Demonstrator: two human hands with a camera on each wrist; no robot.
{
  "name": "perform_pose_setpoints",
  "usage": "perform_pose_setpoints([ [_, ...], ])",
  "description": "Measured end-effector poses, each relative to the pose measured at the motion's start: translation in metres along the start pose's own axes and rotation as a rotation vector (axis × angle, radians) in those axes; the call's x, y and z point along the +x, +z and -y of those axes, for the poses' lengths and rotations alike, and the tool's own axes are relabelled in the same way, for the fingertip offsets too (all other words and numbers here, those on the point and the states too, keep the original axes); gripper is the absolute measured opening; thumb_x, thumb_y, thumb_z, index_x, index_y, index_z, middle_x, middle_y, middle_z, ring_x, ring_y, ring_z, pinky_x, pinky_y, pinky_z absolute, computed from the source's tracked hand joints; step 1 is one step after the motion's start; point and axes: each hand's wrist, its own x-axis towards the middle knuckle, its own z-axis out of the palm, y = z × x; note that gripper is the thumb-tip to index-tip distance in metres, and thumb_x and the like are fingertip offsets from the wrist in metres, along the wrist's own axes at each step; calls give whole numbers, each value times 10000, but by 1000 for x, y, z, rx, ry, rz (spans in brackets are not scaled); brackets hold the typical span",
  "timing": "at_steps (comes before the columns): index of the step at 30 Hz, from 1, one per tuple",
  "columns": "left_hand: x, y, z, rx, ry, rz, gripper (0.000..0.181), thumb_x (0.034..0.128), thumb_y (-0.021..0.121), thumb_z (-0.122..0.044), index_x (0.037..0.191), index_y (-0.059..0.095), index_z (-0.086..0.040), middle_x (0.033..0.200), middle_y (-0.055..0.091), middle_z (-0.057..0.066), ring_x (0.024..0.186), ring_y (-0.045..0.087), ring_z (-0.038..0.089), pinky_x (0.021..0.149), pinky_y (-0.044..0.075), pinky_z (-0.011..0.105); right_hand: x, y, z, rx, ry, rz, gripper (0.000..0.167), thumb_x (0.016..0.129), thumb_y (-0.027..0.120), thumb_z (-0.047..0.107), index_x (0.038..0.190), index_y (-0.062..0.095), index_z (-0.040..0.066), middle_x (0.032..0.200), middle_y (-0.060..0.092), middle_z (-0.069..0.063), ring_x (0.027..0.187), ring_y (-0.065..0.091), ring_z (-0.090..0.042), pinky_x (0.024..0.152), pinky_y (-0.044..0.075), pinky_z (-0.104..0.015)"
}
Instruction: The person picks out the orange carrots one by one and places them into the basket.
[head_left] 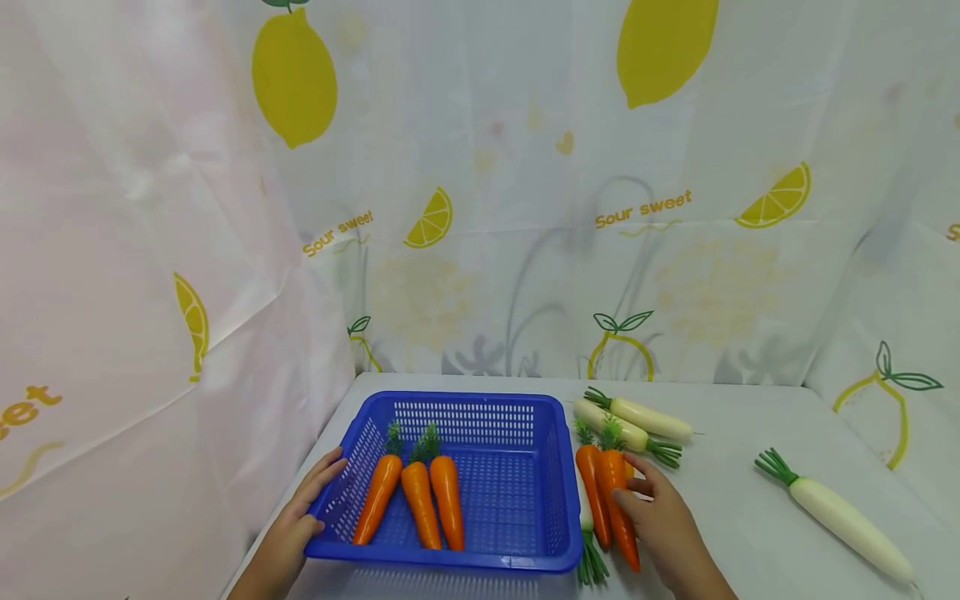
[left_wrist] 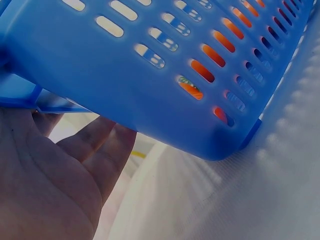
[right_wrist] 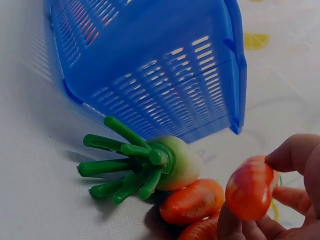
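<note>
A lemon-printed cloth (head_left: 487, 150) backs the white worktop (head_left: 750, 525). The blue basket (head_left: 450, 560) sits left of centre, containing three carrots. The left hand (head_left: 288, 527) reaches in from the near left, fingers extended and resting at the basket's left rim. The right hand (head_left: 663, 517) angles inward beside the basket's right wall, thumb and fingers pinching a carrot (head_left: 618, 500). One white radish (right_wrist: 181, 162) lies beside that wall; three others lie farther right. Loose carrots (right_wrist: 192, 201) lie beneath the right hand.
</note>
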Motion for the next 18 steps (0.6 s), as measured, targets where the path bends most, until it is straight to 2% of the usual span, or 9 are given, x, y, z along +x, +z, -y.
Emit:
perform_pose_setpoints([
  [5,-1,0,1,-11,11,5,894,724,403,133,1589,396,-89,1762,86,19,1610,-100,429,1156,-38,822,-2,0,1,120,-22,29,690,1001,581,141,1632,303,98,1472,406,-341,1161,610,-367,819,598,-397],
  [12,-4,-1,3,-15,83,22,872,728,370,137,1578,399,-57,1758,91,36,1605,-106,416,1168,-69,801,-3,0,0,245,-23,38,746,1016,555,122,1677,211,151,1512,404,-319,1124,615,-251,825,570,-357],
  [18,-2,-1,2,-4,40,12,873,739,384,129,1585,396,-82,1761,87,21,1607,-104,431,1154,-58,821,-6,1,2,317,-39,52,739,1033,556,141,1680,198,148,1419,553,-298,1126,662,-251,875,587,-376],
])
